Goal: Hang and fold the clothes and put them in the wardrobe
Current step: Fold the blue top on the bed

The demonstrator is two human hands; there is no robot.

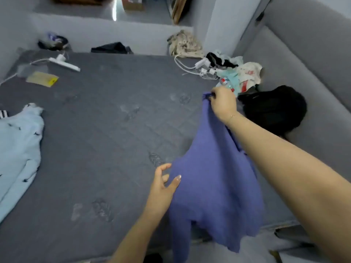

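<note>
A purple garment [212, 186] hangs over the right side of a grey mattress [106, 130]. My right hand [223, 104] pinches its top edge and holds it up. My left hand [164, 184] is beside the garment's left edge, fingers spread and loosely bent, fingertips touching the cloth without gripping it. The garment's lower end drops past the mattress's front edge.
A light blue patterned garment [19, 152] lies at the left edge. A black garment [273, 109] and a heap of mixed clothes [239, 74] sit at the right. White chargers and cables [204, 68], a white device [63, 62] and a yellow card [42, 78] lie at the back.
</note>
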